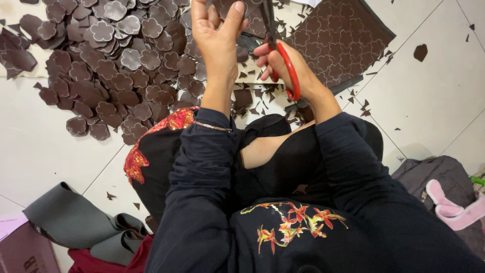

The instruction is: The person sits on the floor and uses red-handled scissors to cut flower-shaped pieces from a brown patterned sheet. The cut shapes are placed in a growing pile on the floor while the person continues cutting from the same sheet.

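Top centre, left hand (217,35) pinches thin, floppy dark-brown sheet piece (247,43) by its edge; right hand (280,63) grips red-handled scissors (288,65); light, easily creased

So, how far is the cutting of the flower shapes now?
Done: a large pile of cut flower pieces lies on the floor, with small offcuts around. In hand: the right hand works the red-handled scissors while the left hand holds a dark piece. Left: a marked sheet with outlined flowers is uncut.
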Demonstrator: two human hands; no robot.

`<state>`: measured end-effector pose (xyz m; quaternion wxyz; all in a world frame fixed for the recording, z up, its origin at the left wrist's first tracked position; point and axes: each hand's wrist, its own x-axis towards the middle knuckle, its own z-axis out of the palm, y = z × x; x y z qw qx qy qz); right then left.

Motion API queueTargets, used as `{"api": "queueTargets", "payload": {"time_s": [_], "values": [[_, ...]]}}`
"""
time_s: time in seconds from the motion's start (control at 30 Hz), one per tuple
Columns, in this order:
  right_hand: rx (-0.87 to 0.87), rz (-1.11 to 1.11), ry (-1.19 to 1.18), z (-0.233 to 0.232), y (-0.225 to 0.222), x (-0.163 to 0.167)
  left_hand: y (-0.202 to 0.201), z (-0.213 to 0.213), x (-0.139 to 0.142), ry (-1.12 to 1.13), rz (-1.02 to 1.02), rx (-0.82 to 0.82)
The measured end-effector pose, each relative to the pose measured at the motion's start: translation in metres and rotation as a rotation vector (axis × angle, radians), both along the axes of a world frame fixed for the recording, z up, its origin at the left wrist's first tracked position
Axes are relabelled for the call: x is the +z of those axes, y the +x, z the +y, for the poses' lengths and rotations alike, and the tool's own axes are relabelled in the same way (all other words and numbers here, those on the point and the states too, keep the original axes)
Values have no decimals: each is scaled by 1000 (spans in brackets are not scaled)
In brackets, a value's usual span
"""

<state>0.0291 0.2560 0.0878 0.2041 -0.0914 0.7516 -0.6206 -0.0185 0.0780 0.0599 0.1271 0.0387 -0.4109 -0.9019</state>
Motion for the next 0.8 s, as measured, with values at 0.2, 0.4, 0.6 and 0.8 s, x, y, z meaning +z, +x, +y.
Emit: {"api": "queueTargets", "payload": {"time_s": [0.2, 0.4, 0.6, 0.8], "values": [[36, 33, -25, -9, 1, 5, 2, 5, -1, 2, 57, -76], [16, -1, -62, -10, 1, 7, 3, 7, 0, -15, 79, -114], [23, 12, -58, -11, 0, 11, 2, 4, 2, -42, 107, -85], [42, 1, -81, -8, -1, 13, 0, 4, 1, -11, 126, -92]]}}
